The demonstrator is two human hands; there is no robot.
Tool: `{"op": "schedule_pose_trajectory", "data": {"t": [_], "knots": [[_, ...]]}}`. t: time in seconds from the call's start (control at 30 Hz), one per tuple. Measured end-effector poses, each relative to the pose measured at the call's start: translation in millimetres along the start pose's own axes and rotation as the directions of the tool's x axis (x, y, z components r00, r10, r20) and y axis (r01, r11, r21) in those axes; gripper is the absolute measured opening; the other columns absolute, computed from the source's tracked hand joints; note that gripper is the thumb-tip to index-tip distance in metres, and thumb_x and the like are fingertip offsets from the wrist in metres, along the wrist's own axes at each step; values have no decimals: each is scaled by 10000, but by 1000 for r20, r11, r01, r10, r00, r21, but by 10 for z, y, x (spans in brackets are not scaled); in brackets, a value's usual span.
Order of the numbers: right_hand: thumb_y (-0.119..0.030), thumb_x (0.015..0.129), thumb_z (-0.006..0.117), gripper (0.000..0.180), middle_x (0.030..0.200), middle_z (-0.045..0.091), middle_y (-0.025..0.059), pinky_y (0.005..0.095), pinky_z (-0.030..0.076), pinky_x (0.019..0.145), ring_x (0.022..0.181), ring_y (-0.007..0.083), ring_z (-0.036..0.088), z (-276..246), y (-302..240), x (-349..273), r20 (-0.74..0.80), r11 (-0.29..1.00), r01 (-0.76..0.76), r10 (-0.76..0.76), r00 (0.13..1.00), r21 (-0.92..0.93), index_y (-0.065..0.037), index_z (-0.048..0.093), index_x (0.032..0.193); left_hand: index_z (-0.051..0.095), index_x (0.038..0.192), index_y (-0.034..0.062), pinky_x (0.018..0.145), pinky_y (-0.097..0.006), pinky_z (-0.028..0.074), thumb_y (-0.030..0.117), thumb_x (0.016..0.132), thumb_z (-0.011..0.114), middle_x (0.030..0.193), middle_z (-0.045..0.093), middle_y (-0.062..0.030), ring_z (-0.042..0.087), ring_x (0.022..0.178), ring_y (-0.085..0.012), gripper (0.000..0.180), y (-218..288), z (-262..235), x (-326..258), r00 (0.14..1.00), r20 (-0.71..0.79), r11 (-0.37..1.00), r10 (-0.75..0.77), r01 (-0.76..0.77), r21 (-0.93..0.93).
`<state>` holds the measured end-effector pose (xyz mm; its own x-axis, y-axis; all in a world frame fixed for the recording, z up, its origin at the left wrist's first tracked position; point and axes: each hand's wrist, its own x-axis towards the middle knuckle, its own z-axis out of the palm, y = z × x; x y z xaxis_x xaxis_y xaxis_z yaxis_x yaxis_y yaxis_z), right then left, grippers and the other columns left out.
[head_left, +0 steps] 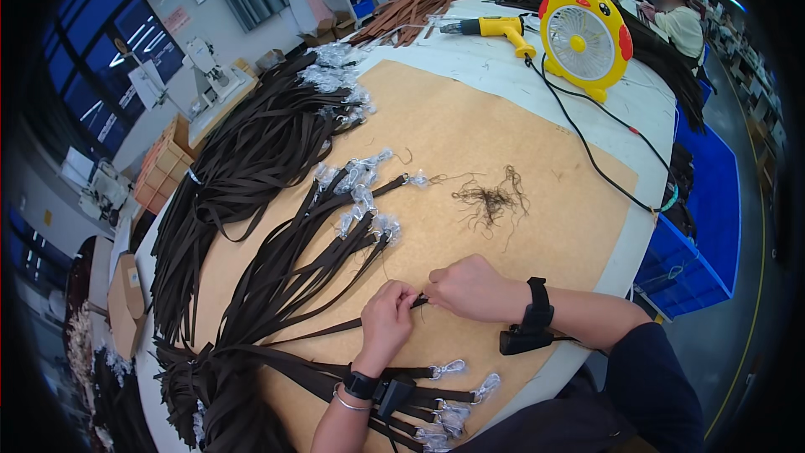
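I had the left hand (388, 319) pinching a dark strap (331, 330) near its end, above the brown sheet (574, 231). I had the right hand (472, 288) clenched at that end; I couldn't tell what its fingers gripped. Loose threads (490, 200) lay beyond both, a yellow fan (580, 44) farther back.

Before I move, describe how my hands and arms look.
The left hand is bare; its wrist has a black band, dark boxy device and thin, pale bangle. The right hand, also bare, has a black strap and black box at its wrist; a dark navy sleeve ends near the elbow.
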<state>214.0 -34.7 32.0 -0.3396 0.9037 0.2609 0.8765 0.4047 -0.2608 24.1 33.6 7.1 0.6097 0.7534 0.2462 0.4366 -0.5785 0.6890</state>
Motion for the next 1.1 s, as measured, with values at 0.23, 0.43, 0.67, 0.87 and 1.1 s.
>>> {"op": "schedule_pose_trajectory", "data": {"t": [0.23,0.43,0.67,0.87,1.1], "knots": [[-306,908,637,204,819,658,77,402,540,623,744,277,687,-20,57,-72,15,982,-69,67,998,174,-115,703,875,606,901,-7,543,-274,447,8,920,616,701,600,-57,569,577,-122,27,-127,-40,6,995,85,990,-58,69,-123],[-314,900,657,221,801,633,39,373,518,578,698,238,667,45,52,-63,10,999,-9,8,1000,52,-142,729,1017,599,913,-8,535,-262,443,11,932,606,701,595,-47,562,567,-107,27,-152,-29,21,993,106,991,-45,59,-124],[-313,898,659,207,812,641,62,387,530,604,711,263,672,27,93,-79,-10,992,17,-16,1000,124,-119,720,935,600,915,-4,529,-260,440,23,940,597,705,598,-43,562,562,-108,36,-155,-4,38,994,95,992,-49,60,-110],[-310,898,658,205,813,643,63,388,527,599,716,263,674,20,71,-71,-15,992,-1,3,1000,125,-117,720,926,598,927,-4,528,-255,440,26,948,592,706,597,-44,559,555,-102,37,-157,-8,45,992,112,991,-66,78,-110],[-290,886,654,198,800,645,93,403,534,617,724,282,681,20,25,-53,5,996,-42,42,999,81,-97,691,861,594,930,-8,532,-255,440,25,949,591,712,590,-38,555,561,-96,37,-166,-3,51,990,122,987,-66,83,-135]]}}
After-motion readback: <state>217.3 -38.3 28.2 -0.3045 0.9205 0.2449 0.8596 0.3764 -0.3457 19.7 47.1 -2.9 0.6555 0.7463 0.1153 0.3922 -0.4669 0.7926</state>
